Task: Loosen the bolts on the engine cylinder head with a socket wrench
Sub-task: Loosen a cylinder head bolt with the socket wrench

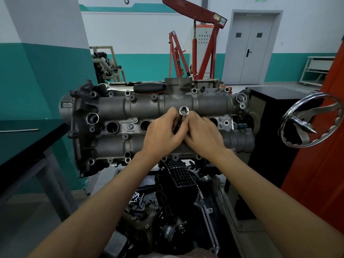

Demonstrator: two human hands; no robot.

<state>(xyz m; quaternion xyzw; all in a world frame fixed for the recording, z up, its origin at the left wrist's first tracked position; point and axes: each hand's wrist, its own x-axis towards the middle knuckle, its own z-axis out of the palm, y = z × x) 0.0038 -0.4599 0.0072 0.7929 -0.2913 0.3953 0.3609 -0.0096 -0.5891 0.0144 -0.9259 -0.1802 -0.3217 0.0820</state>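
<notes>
Two hands, left hand (pixel 163 135) and right hand (pixel 202 135), clamped round one socket extension (pixel 183 113) over cylinder head (pixel 115 108); one ratchet wrench (pixel 134 87) behind.

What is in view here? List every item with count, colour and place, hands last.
cylinder head: one, grey metal, centre, on the stand
socket: one, silver, upright over the head's middle, open end up
ratchet wrench: one, chrome with black grip, lying along the head's far edge
handwheel: one, chrome, right of the engine
engine hoist: one, red, behind the engine
double door: one, grey, back wall
table: one, dark top, left
engine parts: several, black, below the head
left hand: holds the socket
right hand: holds the socket
</notes>
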